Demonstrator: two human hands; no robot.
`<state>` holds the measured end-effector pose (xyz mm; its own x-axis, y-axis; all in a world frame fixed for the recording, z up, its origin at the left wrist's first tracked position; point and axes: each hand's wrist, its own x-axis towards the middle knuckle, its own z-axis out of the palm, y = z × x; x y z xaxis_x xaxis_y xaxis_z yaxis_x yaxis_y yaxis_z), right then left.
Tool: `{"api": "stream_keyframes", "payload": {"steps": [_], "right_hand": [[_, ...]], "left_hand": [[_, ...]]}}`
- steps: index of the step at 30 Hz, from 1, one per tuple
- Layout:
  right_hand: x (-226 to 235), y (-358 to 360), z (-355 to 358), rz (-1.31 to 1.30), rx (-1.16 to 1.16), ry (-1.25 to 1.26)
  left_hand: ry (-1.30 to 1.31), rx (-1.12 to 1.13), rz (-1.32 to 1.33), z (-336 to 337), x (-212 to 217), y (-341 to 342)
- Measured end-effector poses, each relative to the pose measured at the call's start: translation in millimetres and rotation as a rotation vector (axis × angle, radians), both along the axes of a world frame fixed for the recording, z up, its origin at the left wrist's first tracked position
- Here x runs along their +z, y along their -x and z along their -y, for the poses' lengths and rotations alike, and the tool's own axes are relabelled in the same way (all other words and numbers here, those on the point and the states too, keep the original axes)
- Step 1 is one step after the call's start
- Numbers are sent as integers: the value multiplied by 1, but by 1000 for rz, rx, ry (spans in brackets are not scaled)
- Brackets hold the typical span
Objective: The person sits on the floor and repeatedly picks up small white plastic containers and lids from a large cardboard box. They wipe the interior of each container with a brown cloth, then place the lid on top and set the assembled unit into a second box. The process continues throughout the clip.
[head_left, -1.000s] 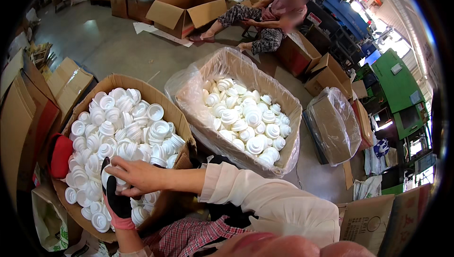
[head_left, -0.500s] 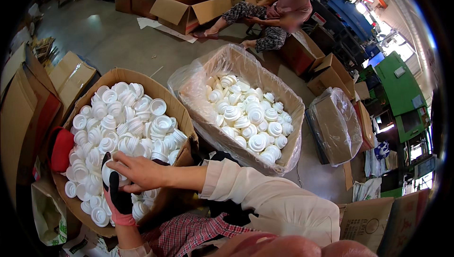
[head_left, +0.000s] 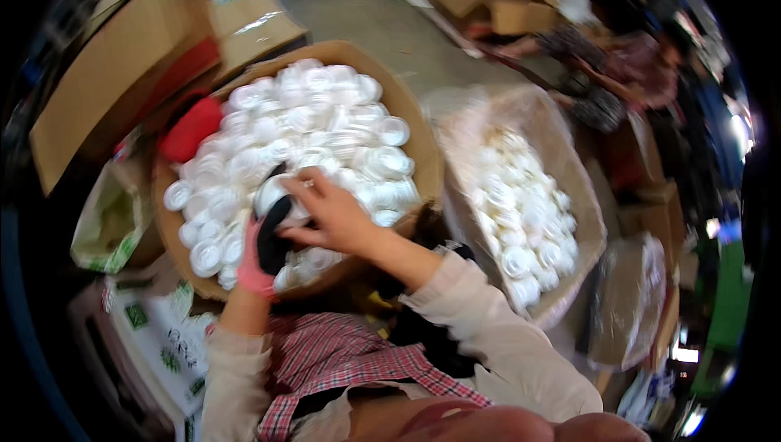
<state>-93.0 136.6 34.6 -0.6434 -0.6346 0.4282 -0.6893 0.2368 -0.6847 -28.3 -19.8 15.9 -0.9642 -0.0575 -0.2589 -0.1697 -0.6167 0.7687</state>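
My left hand (head_left: pixel 264 247), in a pink and black glove, grips a white round plastic lid (head_left: pixel 272 192) over a cardboard box (head_left: pixel 419 145) full of several white lids. My bare right hand (head_left: pixel 333 214) reaches across from the right and presses its fingers on the same lid, touching the gloved hand. Both hands hover at the near edge of the pile. The picture is blurred by head motion.
A second box lined with clear plastic (head_left: pixel 529 214) holds more white lids on the right. A red object (head_left: pixel 189 129) lies at the left box rim. Flattened cardboard (head_left: pixel 122 76) stands left. Another person (head_left: pixel 618 76) sits on the floor at the far right.
The view has swung and tilted, so both boxes sit further right and appear larger. My two hands stay together on the lid at the near side of the box.
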Motion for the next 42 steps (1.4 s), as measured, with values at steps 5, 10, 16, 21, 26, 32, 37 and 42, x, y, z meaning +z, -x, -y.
{"api": "stream_keyframes", "payload": {"steps": [5,10,16,21,26,32,37,42], "right_hand": [[12,-5,5,59,0,131],[-6,9,10,715,-123,441],[-17,11,10,1398,-158,870],[1,5,4,1292,-165,789],[-4,9,4,1298,-157,782],[-10,12,1,1310,-105,764],[3,9,4,1327,-161,768],[-3,10,5,1332,-143,772]], "left_hand": [[101,34,-221,-2,20,3],[169,30,-222,-19,27,4],[685,28,-448,-38,-10,5],[768,171,-481,-61,-1,-8],[794,222,-518,-61,0,-4],[819,221,-520,-60,-4,-4],[838,209,-517,-61,9,-3],[781,161,-469,-58,9,-8]]}}
